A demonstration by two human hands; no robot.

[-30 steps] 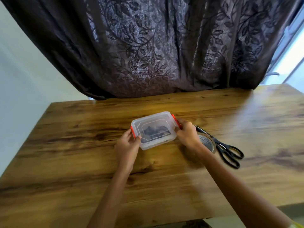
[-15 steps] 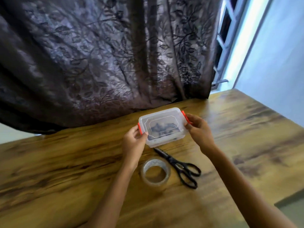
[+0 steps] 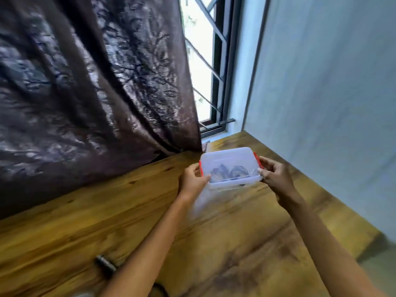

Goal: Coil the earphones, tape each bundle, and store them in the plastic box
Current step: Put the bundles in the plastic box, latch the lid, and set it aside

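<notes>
plastic box point(image 3: 227, 156), lid on, held between both hands over the far right corner of the desk point(image 3: 235, 232), its top tipped toward the camera; whether its base touches the wood cannot be told. through the cloudy lid two dark coiled bundles of earphones point(image 3: 229, 173) lie side by side inside. a red clip point(image 3: 200, 168) sits on the left short end and another red clip point(image 3: 256, 160) on the right short end. a faint raised line on the lid is too blurred to read.

left hand point(image 3: 190, 181): curled round the left end of the box, thumb lying on the lid's near left corner, fingers wrapped at the clip side. right hand point(image 3: 276, 174): curled round the right end, thumb tip pressing the near right corner of the lid, fingers bent behind the clip. both forearms reach in from the near edge of the desk, bare and nearly straight.

near the front left edge, the dark blade of the scissors point(image 3: 106, 263) shows beside the left forearm, which hides the rest. behind the far edge hangs a dark leaf-patterned curtain point(image 3: 85, 93); to its right a barred window point(image 3: 205, 61), then a pale wall point(image 3: 332, 82) along the desk's right edge.
</notes>
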